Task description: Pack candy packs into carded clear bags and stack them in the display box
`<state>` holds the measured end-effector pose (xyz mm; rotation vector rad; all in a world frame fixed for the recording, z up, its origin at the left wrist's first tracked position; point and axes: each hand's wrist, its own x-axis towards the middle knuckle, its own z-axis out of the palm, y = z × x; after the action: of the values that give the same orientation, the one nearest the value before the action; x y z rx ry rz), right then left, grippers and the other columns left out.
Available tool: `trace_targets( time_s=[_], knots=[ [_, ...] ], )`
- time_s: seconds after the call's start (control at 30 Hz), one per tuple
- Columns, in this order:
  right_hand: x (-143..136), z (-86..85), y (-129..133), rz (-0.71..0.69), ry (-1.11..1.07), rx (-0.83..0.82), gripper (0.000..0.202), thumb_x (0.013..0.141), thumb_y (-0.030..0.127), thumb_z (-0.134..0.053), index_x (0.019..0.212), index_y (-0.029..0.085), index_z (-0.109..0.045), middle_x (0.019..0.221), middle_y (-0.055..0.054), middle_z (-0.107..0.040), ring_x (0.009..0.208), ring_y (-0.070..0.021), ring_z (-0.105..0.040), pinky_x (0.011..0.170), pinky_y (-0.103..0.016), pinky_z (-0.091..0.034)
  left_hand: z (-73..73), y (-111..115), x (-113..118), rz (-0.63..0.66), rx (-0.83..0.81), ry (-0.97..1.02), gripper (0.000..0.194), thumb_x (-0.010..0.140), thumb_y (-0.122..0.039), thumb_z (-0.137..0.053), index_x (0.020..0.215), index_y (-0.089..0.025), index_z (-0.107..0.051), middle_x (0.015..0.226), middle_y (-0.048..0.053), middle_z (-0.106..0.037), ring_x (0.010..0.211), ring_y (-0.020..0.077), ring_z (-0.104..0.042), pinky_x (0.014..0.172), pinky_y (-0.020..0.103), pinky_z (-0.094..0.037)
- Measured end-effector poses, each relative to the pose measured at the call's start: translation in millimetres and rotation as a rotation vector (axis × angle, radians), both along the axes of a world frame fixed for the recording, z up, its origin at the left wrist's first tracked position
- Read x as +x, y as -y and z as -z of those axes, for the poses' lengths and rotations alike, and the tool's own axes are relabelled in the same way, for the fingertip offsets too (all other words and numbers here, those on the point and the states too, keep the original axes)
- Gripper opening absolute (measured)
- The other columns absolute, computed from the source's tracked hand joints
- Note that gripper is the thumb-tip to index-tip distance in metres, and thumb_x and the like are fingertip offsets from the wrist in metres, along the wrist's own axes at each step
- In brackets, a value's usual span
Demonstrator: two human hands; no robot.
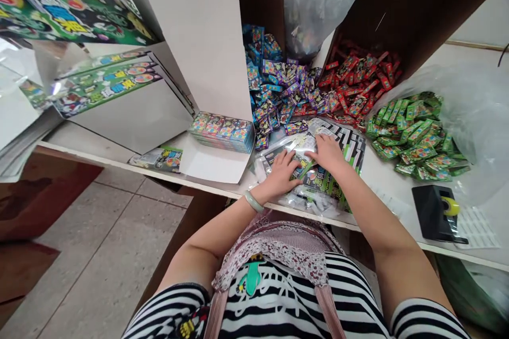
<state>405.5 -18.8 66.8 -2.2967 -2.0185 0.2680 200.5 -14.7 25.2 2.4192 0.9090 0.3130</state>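
Note:
My left hand (281, 174) lies palm down with fingers apart on a spread of flat black-and-green printed packets (318, 180) in clear plastic. Beside it, my right hand (329, 153) rests on the same pile, fingers stretched out and thumb toward the left hand. Both hands touch the packets, and neither is closed round anything I can see. To the left stands a white box (217, 164) with its lid raised, holding a row of small printed candy packs (222, 131). What lies under my palms is hidden.
Small wrapped packs lie heaped behind: blue (254, 55), purple (294, 82) and red (366, 79). Green packs (421, 137) spill from a clear bag at right. A black tape dispenser (431, 213) sits near the table's front edge. Printed boxes (119, 100) stand left.

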Motion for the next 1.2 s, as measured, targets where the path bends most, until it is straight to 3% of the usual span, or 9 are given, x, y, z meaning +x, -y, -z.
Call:
trace_targets(
  time_s=[0.27, 0.43, 0.53, 0.67, 0.77, 0.87, 0.97, 1.07, 1.2],
  knots=[
    [-4.2, -0.1, -5.8, 0.029, -0.055, -0.046, 0.070, 0.083, 0.042, -0.080, 0.138, 0.006, -0.054, 0.134, -0.024, -0.054, 0.127, -0.0387, -0.048, 0.108, -0.045, -0.038, 14.2, -2.6, -3.9, -0.073, -0.038, 0.147, 0.036, 0.085, -0.040, -0.072, 0.113, -0.018, -0.064, 0.158, 0.017, -0.039, 0.153, 0.0360, -0.026, 0.124, 0.059, -0.024],
    [-1.9, -3.9, -12.7, 0.070, -0.167, -0.025, 0.045, 0.076, 0.028, -0.084, 0.114, 0.011, -0.066, 0.118, -0.018, -0.063, 0.114, -0.0343, -0.057, 0.099, -0.042, -0.045, 25.4, -5.2, 5.9, -0.228, -0.065, 0.155, 0.093, 0.069, -0.039, -0.086, 0.146, -0.014, -0.040, 0.160, 0.025, -0.033, 0.152, 0.0423, -0.025, 0.121, 0.062, -0.027],
    [3.2, -11.0, -9.9, 0.084, -0.264, 0.069, 0.014, 0.083, 0.025, -0.072, 0.093, 0.016, -0.067, 0.097, -0.010, -0.068, 0.090, -0.0270, -0.062, 0.083, -0.038, -0.048, 25.4, -2.4, 7.1, -0.224, -0.025, 0.221, 0.100, 0.066, -0.033, -0.088, 0.149, -0.014, -0.036, 0.157, 0.024, -0.038, 0.149, 0.0430, -0.029, 0.119, 0.062, -0.030],
    [13.3, -33.5, 4.3, 0.015, -0.540, 0.097, 0.018, 0.079, 0.034, -0.071, 0.070, 0.021, -0.062, 0.070, -0.002, -0.064, 0.069, -0.0217, -0.059, 0.070, -0.035, -0.046, 7.9, -3.0, 1.8, -0.276, 0.047, 0.468, 0.055, 0.088, -0.019, -0.064, 0.140, -0.015, -0.048, 0.115, 0.013, -0.065, 0.108, 0.0252, -0.063, 0.098, 0.044, -0.051],
    [16.9, -55.0, 18.1, -0.122, -0.924, -0.091, 0.028, 0.071, 0.047, -0.075, 0.078, 0.021, -0.067, 0.072, 0.000, -0.066, 0.072, -0.0216, -0.062, 0.070, -0.034, -0.049, -18.4, -7.3, -3.9, -0.173, 0.121, 0.601, 0.031, 0.094, -0.014, -0.052, 0.124, -0.017, -0.061, 0.091, 0.005, -0.064, 0.084, 0.0160, -0.063, 0.080, 0.031, -0.054],
    [15.2, -70.0, 29.8, -0.185, -1.109, -0.224, 0.038, 0.067, 0.056, -0.078, 0.081, 0.021, -0.072, 0.076, 0.000, -0.069, 0.081, -0.0240, -0.065, 0.075, -0.035, -0.052, -46.3, -5.8, -9.5, -0.041, 0.239, 0.601, 0.029, 0.097, -0.016, -0.050, 0.123, -0.019, -0.062, 0.095, 0.006, -0.066, 0.087, 0.0156, -0.064, 0.080, 0.029, -0.054],
    [12.1, -73.7, 37.3, -0.115, -1.147, -0.119, 0.041, 0.070, 0.058, -0.078, 0.081, 0.019, -0.075, 0.080, -0.002, -0.072, 0.086, -0.0249, -0.066, 0.083, -0.038, -0.053, -65.4, 3.9, -13.7, 0.000, 0.346, 0.444, 0.038, 0.098, -0.024, -0.052, 0.136, -0.017, -0.054, 0.114, 0.013, -0.068, 0.106, 0.0224, -0.066, 0.092, 0.038, -0.056],
    [9.7, -72.1, 41.5, -0.126, -1.263, -0.081, 0.041, 0.073, 0.056, -0.078, 0.092, 0.020, -0.078, 0.096, -0.006, -0.076, 0.099, -0.0260, -0.067, 0.095, -0.042, -0.051, -72.3, 13.0, -15.5, -0.025, 0.400, 0.264, 0.047, 0.097, -0.027, -0.054, 0.141, -0.012, -0.050, 0.129, 0.020, -0.065, 0.118, 0.0288, -0.064, 0.102, 0.045, -0.053],
    [2.5, -75.5, 50.1, -0.182, -1.142, 0.037, 0.038, 0.083, 0.055, -0.069, 0.095, 0.020, -0.077, 0.103, -0.008, -0.075, 0.102, -0.0289, -0.067, 0.099, -0.047, -0.050, -71.0, 10.0, -17.6, -0.058, 0.226, 0.267, 0.035, 0.098, -0.023, -0.047, 0.128, -0.013, -0.062, 0.116, 0.015, -0.073, 0.103, 0.0247, -0.071, 0.092, 0.039, -0.058]
  ],
)
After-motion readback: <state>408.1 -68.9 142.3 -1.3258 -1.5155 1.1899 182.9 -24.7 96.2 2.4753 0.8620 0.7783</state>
